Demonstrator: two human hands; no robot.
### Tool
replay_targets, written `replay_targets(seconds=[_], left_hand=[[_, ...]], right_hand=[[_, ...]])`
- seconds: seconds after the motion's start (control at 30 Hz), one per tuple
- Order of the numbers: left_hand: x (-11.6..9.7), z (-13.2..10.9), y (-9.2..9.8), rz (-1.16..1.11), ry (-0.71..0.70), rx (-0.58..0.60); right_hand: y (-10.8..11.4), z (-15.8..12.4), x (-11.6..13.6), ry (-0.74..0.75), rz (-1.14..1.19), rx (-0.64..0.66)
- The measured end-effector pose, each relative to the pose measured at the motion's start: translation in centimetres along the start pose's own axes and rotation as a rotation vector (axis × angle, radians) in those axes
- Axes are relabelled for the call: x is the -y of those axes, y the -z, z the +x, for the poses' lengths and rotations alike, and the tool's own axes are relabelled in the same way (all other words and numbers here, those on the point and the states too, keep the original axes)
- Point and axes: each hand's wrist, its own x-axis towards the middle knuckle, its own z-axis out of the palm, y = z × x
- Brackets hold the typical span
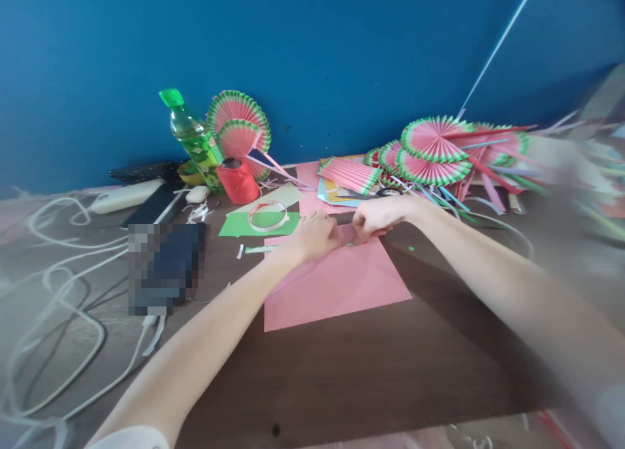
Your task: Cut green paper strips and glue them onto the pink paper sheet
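- Pink sheet: mid-worktop, long axis left to right, right end skewed slightly toward the far edge.
- Green strip: along the sheet's far side, left end jutting past it.
- Left hand rests over the strip, right hand bunched near the sheet's far-right corner; cannot tell whether either grips.
- Beyond: tape ring, scissors, paper fans by the far edge.

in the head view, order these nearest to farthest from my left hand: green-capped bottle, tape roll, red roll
From your left hand:
1. tape roll: just to its left, on the green paper
2. red roll: farther left and back
3. green-capped bottle: farthest, behind and left of the red roll
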Motion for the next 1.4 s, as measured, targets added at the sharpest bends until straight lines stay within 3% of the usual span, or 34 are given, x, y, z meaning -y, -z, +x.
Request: replay_targets(seconds=[0.13, 0.3, 0.47, 0.6, 0.73, 1.07, 1.4], left_hand=[[0.8, 0.0, 0.5, -0.078, -0.015, 0.056], [1.4, -0.2, 0.4, -0.214, -0.067, 0.004], [1.1, -0.7, 0.2, -0.301, -0.019, 0.048], [0.9, -1.0, 0.4, -0.365, 0.027, 0.089], [1.2, -1.0, 0.3, -0.395, -0.008, 0.074], [2.0, -0.6, 0.0, -0.373, -0.166, -0.029], [0.9, -1.4, 0.4, -0.286, -0.049, 0.030]], right_hand=[[0.0, -0.1, 0.0, 0.013, -0.009, -0.008], [0.0, -0.2, 0.0, 0.037, -0.013, -0.014], [0.1, -0.2, -0.3, 0.071, 0.003, -0.010], [0.1, 0.0, -0.8, 0.116, 0.011, -0.124], [-0.2, 0.5, -0.4, 0.269, -0.009, -0.223], [-1.1, 1.2, 0.1, 0.352, -0.016, -0.148], [-1.0, 1.5, -0.6, 0.417, 0.048, -0.181]])
